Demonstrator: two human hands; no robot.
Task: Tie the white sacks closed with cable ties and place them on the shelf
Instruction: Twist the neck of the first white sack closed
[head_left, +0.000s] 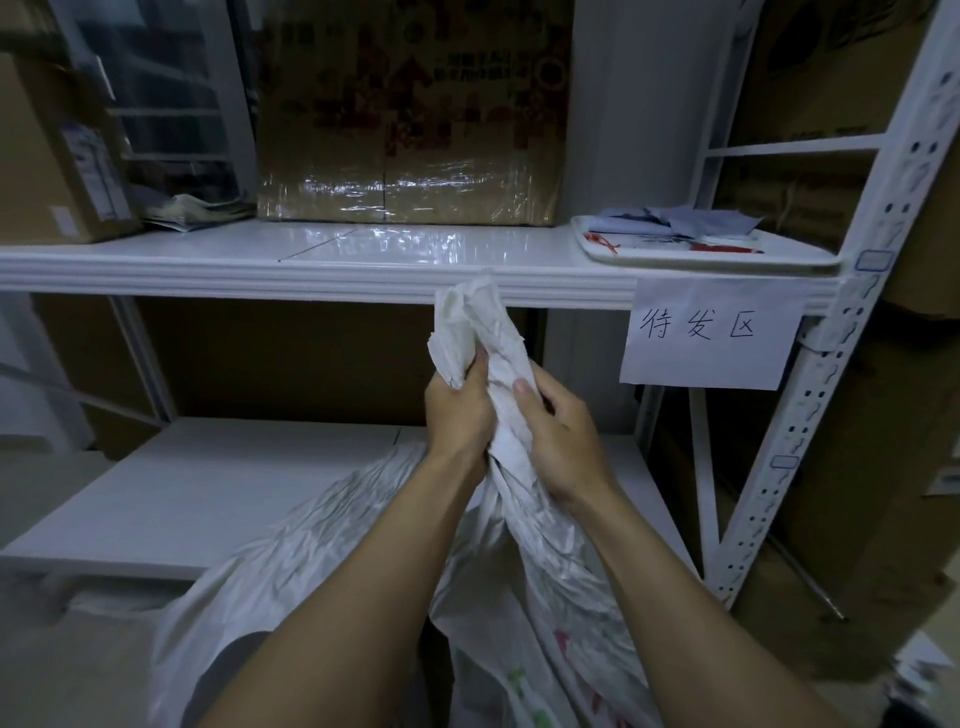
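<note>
— Which step?
— Gathering. The white sack (311, 545) hung at six o'clock. My left hand (457, 410), fingers (470, 379) clenched, gripped its twisted neck (501, 358); my right hand (563, 436) gripped likewise.
— Next?
— Freeing one hand, I reckoned, for a cable tie, perhaps from the tray (727, 261) at two o'clock.

Upper shelf (363, 260): runs left to right, above the lower shelf (208, 493).
Big box (410, 119): on the upper shelf, middle, far back.
Small box (47, 156): on the upper shelf, far left.
Papers (192, 208): between the two boxes.
Tray (701, 257): on the upper shelf, right of the big box.
Sign (711, 332): hangs from the shelf edge, under the tray.
Post (852, 312): right of the sign.
Sack (509, 519): near, before the lower shelf, neck up.
Left hand (457, 410), right hand (561, 431): side by side, holding the neck.
</note>
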